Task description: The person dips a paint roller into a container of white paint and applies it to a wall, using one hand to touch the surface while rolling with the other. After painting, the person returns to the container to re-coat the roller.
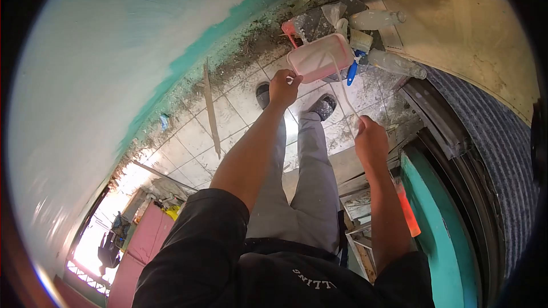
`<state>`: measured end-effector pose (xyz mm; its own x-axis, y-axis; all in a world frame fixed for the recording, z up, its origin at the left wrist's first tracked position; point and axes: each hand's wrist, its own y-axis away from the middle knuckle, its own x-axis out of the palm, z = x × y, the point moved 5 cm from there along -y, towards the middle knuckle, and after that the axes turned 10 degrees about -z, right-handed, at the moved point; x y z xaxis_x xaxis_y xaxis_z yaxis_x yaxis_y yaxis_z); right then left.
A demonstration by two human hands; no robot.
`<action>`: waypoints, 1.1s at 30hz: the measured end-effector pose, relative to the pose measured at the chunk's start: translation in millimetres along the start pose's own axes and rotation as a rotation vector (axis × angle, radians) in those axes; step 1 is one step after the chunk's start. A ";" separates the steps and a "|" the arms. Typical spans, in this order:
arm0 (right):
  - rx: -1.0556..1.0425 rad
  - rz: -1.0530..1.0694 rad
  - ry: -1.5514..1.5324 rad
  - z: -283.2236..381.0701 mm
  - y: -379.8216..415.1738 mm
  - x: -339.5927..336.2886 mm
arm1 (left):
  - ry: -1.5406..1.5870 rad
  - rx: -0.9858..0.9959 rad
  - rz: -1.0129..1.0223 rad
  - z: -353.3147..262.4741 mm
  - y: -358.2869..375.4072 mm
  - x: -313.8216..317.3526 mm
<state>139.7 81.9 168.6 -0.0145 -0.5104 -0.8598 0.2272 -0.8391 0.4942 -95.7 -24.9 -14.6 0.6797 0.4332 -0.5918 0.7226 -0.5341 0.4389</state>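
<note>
A shallow rectangular plastic container point(321, 59) with a pink rim and whitish inside is held out in front of me, above the floor. My left hand point(285, 88) pinches its near left corner between thumb and fingers. In my right hand point(371, 135), closed in a grip, is a thin pale rod point(346, 91) that slants up and leftward. Its far end reaches over the inside of the container. Just right of the container lies a brush with a blue handle point(353, 72).
Two cloudy glass bottles point(377, 20) point(397, 64) lie beyond the container, by a tan board point(456, 28). A wooden strip point(211, 109) rests on the dirty tiles. White-and-teal wall point(142, 40) rises left; corrugated sheet point(485, 131) and green panel point(436, 228) stand right.
</note>
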 end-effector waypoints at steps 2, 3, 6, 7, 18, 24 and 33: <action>0.001 -0.012 0.003 -5.9 2.0 0.2 | 0.013 -0.006 0.005 1.9 -0.5 0.4; 0.003 -0.028 0.007 -8.2 3.0 0.2 | 0.028 -0.009 0.010 3.4 -0.3 2.1; -0.019 0.007 -0.002 -4.6 -5.1 11.3 | 0.031 0.038 -0.001 3.8 -0.8 2.1; -0.019 0.004 -0.001 -1.0 -8.0 13.7 | 0.034 0.040 -0.002 2.5 -1.2 2.5; 0.019 0.003 -0.057 -12.5 4.1 11.2 | 0.055 -0.115 0.053 -4.8 0.1 -3.2; 0.014 -0.043 -0.086 -23.6 9.0 4.2 | 0.059 -0.108 0.176 -4.0 -9.5 -1.2; 0.042 -0.034 -0.068 -18.5 3.1 1.9 | 0.179 -0.037 0.147 15.8 -19.4 13.2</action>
<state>158.4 81.8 166.1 -0.0878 -0.4917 -0.8663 0.1849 -0.8626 0.4709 -102.7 -20.3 -41.7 0.7872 0.4765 -0.3916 0.6159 -0.5752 0.5383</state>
